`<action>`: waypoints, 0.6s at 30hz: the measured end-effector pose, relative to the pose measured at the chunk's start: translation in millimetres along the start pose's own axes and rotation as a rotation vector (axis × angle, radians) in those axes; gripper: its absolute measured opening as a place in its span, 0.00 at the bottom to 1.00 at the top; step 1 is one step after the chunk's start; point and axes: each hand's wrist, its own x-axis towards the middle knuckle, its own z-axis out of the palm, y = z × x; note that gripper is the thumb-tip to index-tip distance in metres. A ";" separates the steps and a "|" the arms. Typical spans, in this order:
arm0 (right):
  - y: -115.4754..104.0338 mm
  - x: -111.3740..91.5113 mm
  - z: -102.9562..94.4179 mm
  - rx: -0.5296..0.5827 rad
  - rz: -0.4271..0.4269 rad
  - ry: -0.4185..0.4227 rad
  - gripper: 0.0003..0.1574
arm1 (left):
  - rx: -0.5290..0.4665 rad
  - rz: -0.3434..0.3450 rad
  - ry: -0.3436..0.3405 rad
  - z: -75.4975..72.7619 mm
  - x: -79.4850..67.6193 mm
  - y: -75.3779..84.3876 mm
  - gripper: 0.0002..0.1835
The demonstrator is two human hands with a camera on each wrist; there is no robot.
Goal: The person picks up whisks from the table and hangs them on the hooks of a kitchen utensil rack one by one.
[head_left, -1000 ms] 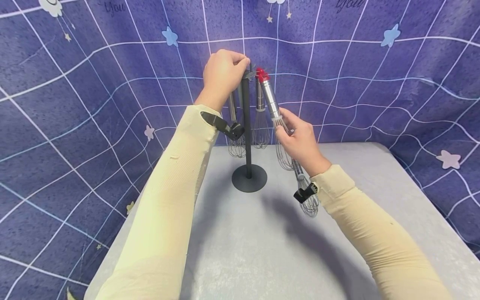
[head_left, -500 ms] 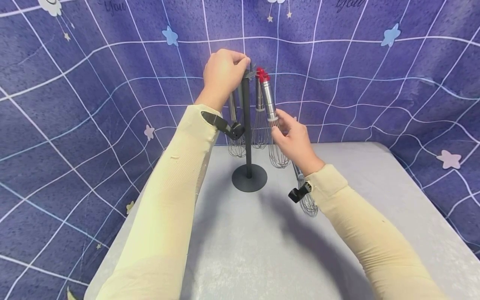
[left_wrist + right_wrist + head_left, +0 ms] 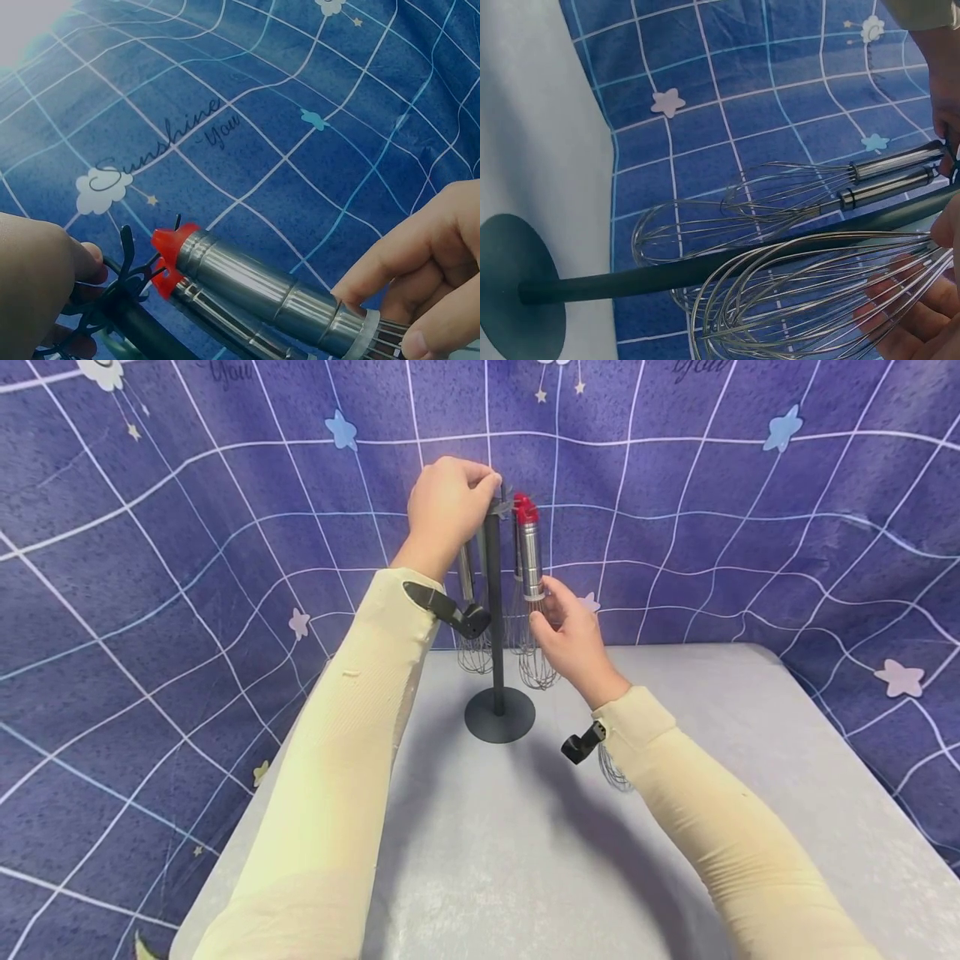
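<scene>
In the head view, my left hand (image 3: 447,510) grips the top of a black utensil stand (image 3: 495,610), at its hooks. My right hand (image 3: 573,635) pinches a steel whisk (image 3: 531,560) just below the handle, thumb and fingers on its wires. This whisk hangs nearly upright, its red end up beside the hooks; whether a hook passes through it I cannot tell. A second red-ended whisk (image 3: 217,322) sits right behind it in the left wrist view. Two more whisks, one with a plain steel handle (image 3: 892,161), hang across the pole in the right wrist view.
The stand's round black base (image 3: 500,716) rests on a grey-white table (image 3: 480,843). Another whisk (image 3: 615,768) lies on the table, mostly hidden by my right forearm. A blue gridded cloth (image 3: 675,527) with stars hangs behind.
My right hand has moved left toward the pole, swinging the whisk from a slant to nearly upright. Its red end has shifted slightly. My left hand stays put, and my forearm now covers more of the lying whisk.
</scene>
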 end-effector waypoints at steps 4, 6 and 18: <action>2.5 2.0 3.5 0.032 -0.001 0.000 0.32 | 0.002 -0.002 0.002 0.8 1.0 0.1 0.16; 4.0 3.0 4.7 0.046 -0.009 -0.004 0.31 | 0.003 -0.005 -0.001 0.9 1.4 0.5 0.16; 10.1 6.6 6.1 0.098 -0.035 -0.029 0.31 | -0.002 -0.016 -0.002 2.3 2.3 2.0 0.17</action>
